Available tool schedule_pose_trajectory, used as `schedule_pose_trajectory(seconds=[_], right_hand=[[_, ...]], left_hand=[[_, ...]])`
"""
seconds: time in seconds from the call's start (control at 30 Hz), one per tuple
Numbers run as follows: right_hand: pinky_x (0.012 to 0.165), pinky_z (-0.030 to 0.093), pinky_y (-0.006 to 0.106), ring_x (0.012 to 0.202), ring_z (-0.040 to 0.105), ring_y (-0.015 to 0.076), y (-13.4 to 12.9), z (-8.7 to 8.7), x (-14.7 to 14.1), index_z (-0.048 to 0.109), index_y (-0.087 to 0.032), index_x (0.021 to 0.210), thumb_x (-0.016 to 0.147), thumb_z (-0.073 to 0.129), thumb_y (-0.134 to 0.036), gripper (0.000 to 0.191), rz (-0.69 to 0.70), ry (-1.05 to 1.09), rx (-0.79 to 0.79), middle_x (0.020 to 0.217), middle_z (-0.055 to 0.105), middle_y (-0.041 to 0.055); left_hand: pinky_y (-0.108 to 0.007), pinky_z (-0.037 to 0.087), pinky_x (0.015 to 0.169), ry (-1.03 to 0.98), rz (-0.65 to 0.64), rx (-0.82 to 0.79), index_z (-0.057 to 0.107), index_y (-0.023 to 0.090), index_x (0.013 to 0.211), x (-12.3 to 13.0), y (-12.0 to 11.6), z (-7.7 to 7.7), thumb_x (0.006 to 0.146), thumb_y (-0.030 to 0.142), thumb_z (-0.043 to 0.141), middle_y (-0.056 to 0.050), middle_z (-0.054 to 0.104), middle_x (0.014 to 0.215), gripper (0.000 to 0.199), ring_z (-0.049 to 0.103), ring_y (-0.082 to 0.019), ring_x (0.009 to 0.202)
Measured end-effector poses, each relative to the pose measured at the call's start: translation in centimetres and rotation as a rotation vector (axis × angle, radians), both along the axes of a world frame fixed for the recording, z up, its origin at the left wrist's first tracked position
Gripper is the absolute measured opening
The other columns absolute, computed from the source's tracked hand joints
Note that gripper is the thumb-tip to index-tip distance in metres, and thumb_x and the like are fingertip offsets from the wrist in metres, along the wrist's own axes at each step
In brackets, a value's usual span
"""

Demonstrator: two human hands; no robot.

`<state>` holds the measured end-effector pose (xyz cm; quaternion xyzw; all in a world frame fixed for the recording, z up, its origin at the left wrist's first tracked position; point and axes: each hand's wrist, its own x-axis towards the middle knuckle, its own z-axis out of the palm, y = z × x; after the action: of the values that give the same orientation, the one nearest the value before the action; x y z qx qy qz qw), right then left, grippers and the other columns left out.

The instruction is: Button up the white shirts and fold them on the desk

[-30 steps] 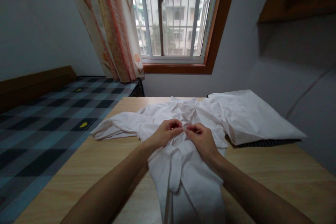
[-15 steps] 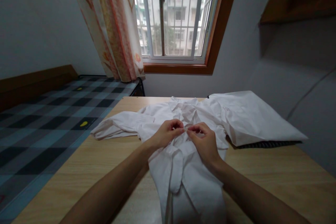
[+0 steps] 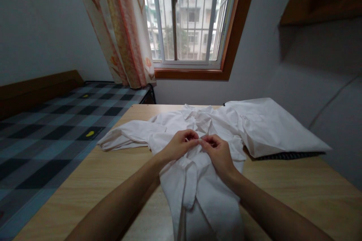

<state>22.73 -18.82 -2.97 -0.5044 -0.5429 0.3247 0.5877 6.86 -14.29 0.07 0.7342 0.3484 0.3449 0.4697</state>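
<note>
Shirt [image 3: 204, 171], white and rumpled, lies over the middle of the worktop [image 3: 283, 177], its collar [image 3: 198, 111] near the far edge and one sleeve [image 3: 127, 134] reaching toward the left edge. Above the middle of the worktop, the left hand [image 3: 183, 144] and right hand [image 3: 218, 152] meet at the fingertips, thumb against forefinger, and seem to pinch a little of the front; exactly what sits between them is too small to tell. The fabric looks light, thin and limp, so it should fold and crease readily, with little slipperiness and small risk of breaking. A fine pinch on the doubled front edges, such as the loose strip [image 3: 190, 190] nearer the worktop's near side, would probably steer it best; single-layer areas would likely bunch. On the worktop's right side, white cloth [image 3: 278, 128] lies flatter.
</note>
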Motion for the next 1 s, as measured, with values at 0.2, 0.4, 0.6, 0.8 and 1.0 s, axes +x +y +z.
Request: schedule_pose_trajectory(seconds=[0.2, 0.4, 0.6, 0.8, 1.0], right_hand=[[0.067, 0.044, 0.030, 0.072, 0.058, 0.0178, -0.3, 0.1, -0.1, 0.064, -0.019, 0.075, 0.081, 0.065, -0.037, 0.018, -0.003, -0.103, 0.064, 0.076, 0.064, 0.0018], [0.066, 0.044, 0.030, 0.073, 0.057, 0.0182, -0.7, 0.5, -0.3, 0.063, -0.021, 0.075, 0.082, 0.062, -0.032, 0.013, -0.086, -0.160, 0.119, 0.076, 0.062, 0.0019], [0.066, 0.043, 0.029, 0.071, 0.055, 0.0179, -0.3, 0.0, 0.0, 0.062, -0.020, 0.071, 0.078, 0.060, -0.031, 0.013, -0.023, -0.053, 0.080, 0.072, 0.061, 0.0008], [0.058, 0.039, 0.026, 0.062, 0.048, 0.0146, 0.0, -0.8, -0.5, 0.057, -0.020, 0.066, 0.080, 0.057, -0.044, 0.028, 0.068, 0.124, -0.023, 0.063, 0.053, -0.0021], [0.051, 0.036, 0.024, 0.054, 0.041, 0.0128, 1.2, -0.1, 2.1, 0.041, -0.024, 0.064, 0.080, 0.050, -0.043, 0.026, -0.278, 0.207, 0.028, 0.057, 0.041, -0.0052]], left_hand=[[-0.022, 0.035, 0.055, -0.039, 0.101, -0.040, 0.063, 0.014, 0.069, 0.3, -0.1, 0.0, 0.065, 0.034, 0.074, 0.003, 0.055, 0.061, 0.023, 0.045, -0.010, 0.059], [-0.023, 0.038, 0.057, -0.049, 0.195, 0.060, 0.065, 0.015, 0.066, 0.8, -1.0, 0.6, 0.066, 0.030, 0.075, 0.001, 0.060, 0.062, 0.019, 0.049, -0.011, 0.060], [-0.025, 0.043, 0.064, -0.009, 0.161, 0.240, 0.070, 0.016, 0.068, 1.2, -1.9, 0.9, 0.073, 0.021, 0.069, -0.004, 0.066, 0.075, 0.007, 0.058, -0.015, 0.071], [-0.025, 0.045, 0.067, -0.083, 0.183, 0.216, 0.068, 0.016, 0.077, 1.9, -2.0, -0.8, 0.072, 0.019, 0.070, -0.002, 0.065, 0.072, 0.006, 0.058, -0.013, 0.068], [-0.023, 0.045, 0.067, -0.319, 0.536, 0.170, 0.060, 0.015, 0.075, -1.4, 1.8, 1.3, 0.068, 0.023, 0.072, 0.001, 0.059, 0.072, 0.016, 0.054, -0.011, 0.068]])
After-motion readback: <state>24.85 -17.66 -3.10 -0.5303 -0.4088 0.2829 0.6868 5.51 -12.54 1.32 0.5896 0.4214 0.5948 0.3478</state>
